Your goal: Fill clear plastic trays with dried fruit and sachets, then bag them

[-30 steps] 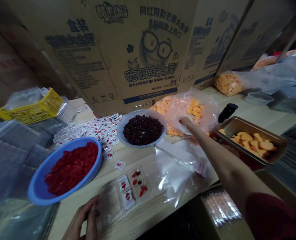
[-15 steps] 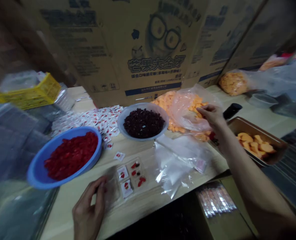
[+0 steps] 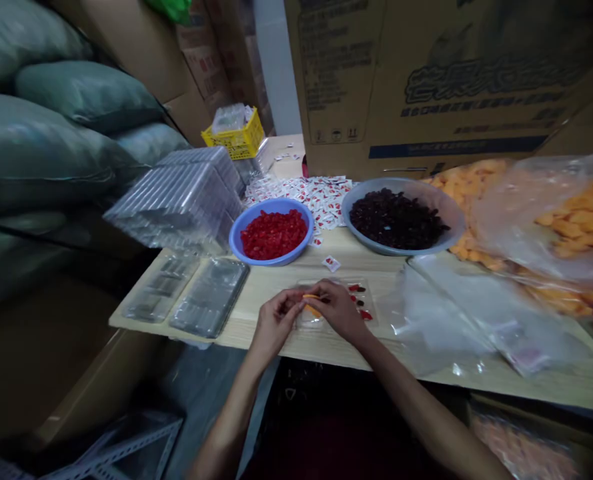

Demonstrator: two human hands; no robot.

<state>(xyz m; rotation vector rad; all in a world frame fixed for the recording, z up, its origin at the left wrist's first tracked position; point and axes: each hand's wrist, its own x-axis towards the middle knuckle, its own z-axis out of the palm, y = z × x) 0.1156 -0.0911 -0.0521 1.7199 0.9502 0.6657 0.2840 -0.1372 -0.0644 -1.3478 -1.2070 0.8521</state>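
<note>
My left hand (image 3: 275, 319) and my right hand (image 3: 340, 311) meet over a clear plastic tray (image 3: 367, 288) near the table's front edge. Between their fingertips is an orange candy piece (image 3: 312, 305), pinched from both sides. Small red and dark pieces (image 3: 359, 301) lie in the tray's right compartments. My hands cover the left part of the tray, so its contents there are hidden. Behind them a small white printed sachet (image 3: 331, 264) rests on the table, with a blue basin (image 3: 234, 241) of red pieces to its left.
A pale bowl (image 3: 459, 227) of dark pieces stands behind. Many sachets (image 3: 306, 193) are spread at the back. Orange pieces (image 3: 476, 180) and clear bags (image 3: 441, 320) lie right. Stacked clear trays (image 3: 176, 193) and a yellow basket (image 3: 246, 137) are left; a big carton (image 3: 356, 80) rises behind.
My right hand has come from the orange pieces on the right to the tray, bringing one. My left hand now pinches it too. The view has swung left.
</note>
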